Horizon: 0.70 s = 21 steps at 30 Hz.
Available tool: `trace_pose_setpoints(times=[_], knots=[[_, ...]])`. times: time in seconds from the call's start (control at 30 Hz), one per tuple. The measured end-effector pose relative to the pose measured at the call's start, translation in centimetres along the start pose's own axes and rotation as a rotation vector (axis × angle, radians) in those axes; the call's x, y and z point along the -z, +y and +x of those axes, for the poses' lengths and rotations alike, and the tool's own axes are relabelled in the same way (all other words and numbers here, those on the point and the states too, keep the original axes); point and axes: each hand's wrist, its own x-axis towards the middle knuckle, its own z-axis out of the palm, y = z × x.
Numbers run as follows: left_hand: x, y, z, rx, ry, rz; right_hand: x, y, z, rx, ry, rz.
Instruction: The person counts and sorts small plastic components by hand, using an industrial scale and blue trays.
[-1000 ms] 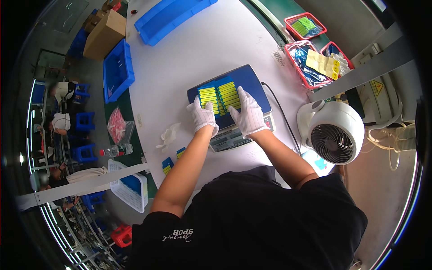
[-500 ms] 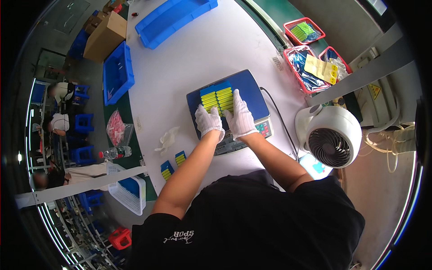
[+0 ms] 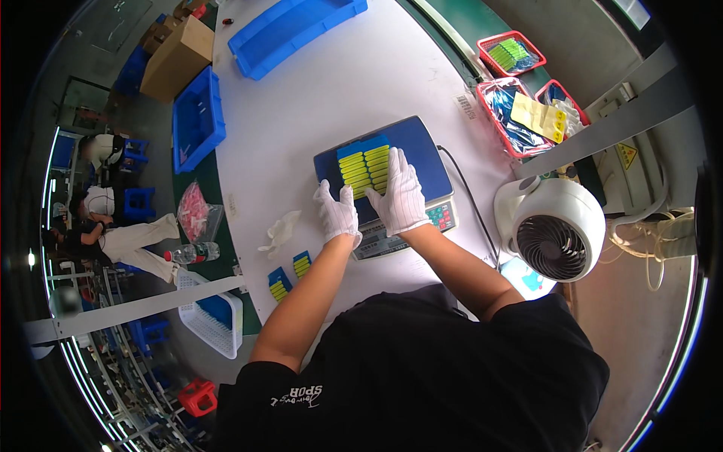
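Two columns of blue cards with yellow-green strips (image 3: 364, 170) lie on the dark blue platform (image 3: 422, 169) of a weighing scale. My left hand (image 3: 338, 214), in a white striped glove, is at the near left corner of these packs. Its fingers and thumb are spread, and it grips nothing. Along the right side of the packs lies my right hand (image 3: 402, 197), gloved the same way, with straight fingers against their edge and the thumb apart at the near side. The scale's keypad (image 3: 442, 218) shows beside my right wrist.
Two small blue-and-yellow packs (image 3: 279, 284) and a crumpled white glove (image 3: 282, 233) lie left of my forearm. Blue bins (image 3: 294, 34) stand at the far side and left. Red baskets (image 3: 506, 139) and a white fan (image 3: 553, 230) are right; a black cable (image 3: 473, 203) runs from the scale.
My left hand has drawn back left and toward me, off the packs' left side, and its fingers have spread. My right hand has shifted slightly, staying along the right side.
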Motion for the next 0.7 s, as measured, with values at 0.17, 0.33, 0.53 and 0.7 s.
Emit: trace_pose_setpoints(times=[0.17, 0.33, 0.53, 0.7], knots=[[0.4, -2.0, 0.1, -0.037, 0.007, -0.033, -0.6, -0.3, 0.6, -0.012, 0.024, -0.053], [-0.6, -5.0, 0.2, -0.064, 0.031, -0.19, -1.0, -0.8, 1.0, -0.019, 0.058, -0.048], [-0.4, -2.8, -1.1, -0.089, 0.044, -0.227, -0.5, -0.5, 1.3, -0.02, 0.049, -0.006], [0.4, 0.6, -1.4, -0.106, -0.096, -0.596, 0.9, -0.4, 1.8, -0.067, 0.08, 0.118]])
